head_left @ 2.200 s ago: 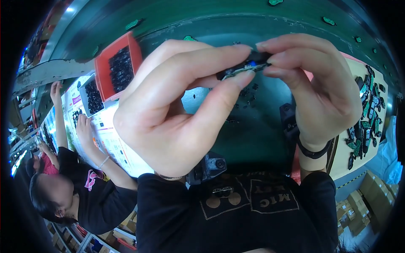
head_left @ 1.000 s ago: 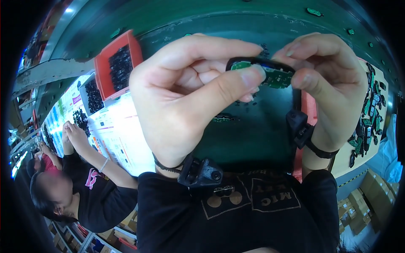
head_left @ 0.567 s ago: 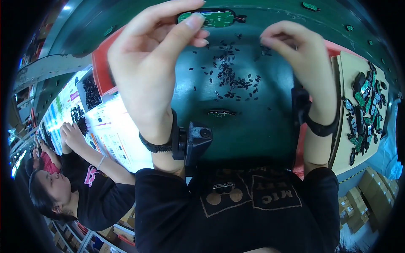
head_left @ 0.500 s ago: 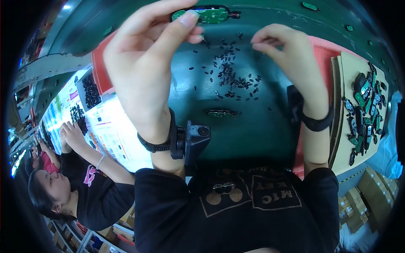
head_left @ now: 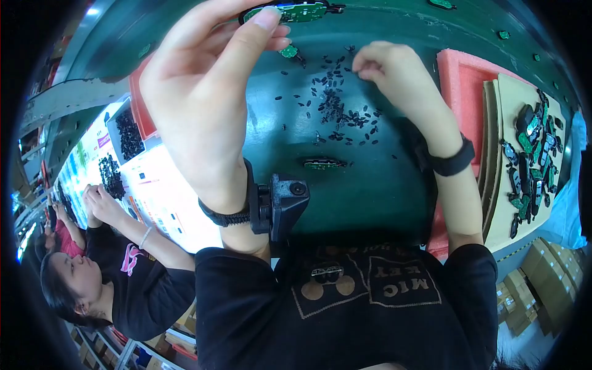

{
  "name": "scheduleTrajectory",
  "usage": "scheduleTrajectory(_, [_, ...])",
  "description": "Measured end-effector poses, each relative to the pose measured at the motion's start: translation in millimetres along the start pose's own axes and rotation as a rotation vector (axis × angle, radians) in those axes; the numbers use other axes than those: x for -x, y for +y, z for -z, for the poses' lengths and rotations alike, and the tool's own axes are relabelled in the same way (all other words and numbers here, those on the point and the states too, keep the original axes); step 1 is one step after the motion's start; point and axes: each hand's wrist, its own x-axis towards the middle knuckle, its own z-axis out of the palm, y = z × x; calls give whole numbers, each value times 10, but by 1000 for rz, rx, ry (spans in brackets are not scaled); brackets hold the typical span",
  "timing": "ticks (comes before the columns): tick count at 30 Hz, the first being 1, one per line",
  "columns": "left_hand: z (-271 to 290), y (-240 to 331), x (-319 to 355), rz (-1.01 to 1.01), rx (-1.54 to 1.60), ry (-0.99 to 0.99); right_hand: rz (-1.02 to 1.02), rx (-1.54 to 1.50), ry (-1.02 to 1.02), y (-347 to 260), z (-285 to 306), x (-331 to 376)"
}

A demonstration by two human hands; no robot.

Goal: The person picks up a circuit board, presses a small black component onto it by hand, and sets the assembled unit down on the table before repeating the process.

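My left hand [head_left: 200, 92] is raised at the upper left, thumb and fingers closed on a green circuit board in a black housing [head_left: 302, 12], with short wires at its right end. My right hand [head_left: 394, 74] is over the far side of the green work surface, fingertips bent together; whatever they may hold is too small to make out. Just below and left of those fingertips lie scattered small black oval parts [head_left: 333, 106]. One more circuit board in a black housing [head_left: 325, 164] rests nearer to me. A small green board [head_left: 288, 52] lies partly behind my left hand.
On the right, a cardboard sheet [head_left: 509, 98] bears a heap of green boards and black housings [head_left: 535, 154] beside pink foam [head_left: 453, 74]. To the left, a co-worker's hands [head_left: 102, 200] are over black parts near a tray [head_left: 129, 135]. Several boards [head_left: 442, 4] lie along the far side.
My right hand has moved left, and its fingertips have drawn together closer to the small black parts. My left hand, still holding the circuit board, has shifted slightly left and up.
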Motion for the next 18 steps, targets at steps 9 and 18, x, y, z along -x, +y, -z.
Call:
scheduleTrajectory(9, [23, 28, 13, -2, -10, -9, 70, 44, -117, -100, 17, 291])
scheduleTrajectory(18, [26, 65, 28, -18, 1, -8, 155, 56, -169, -69, -34, 284])
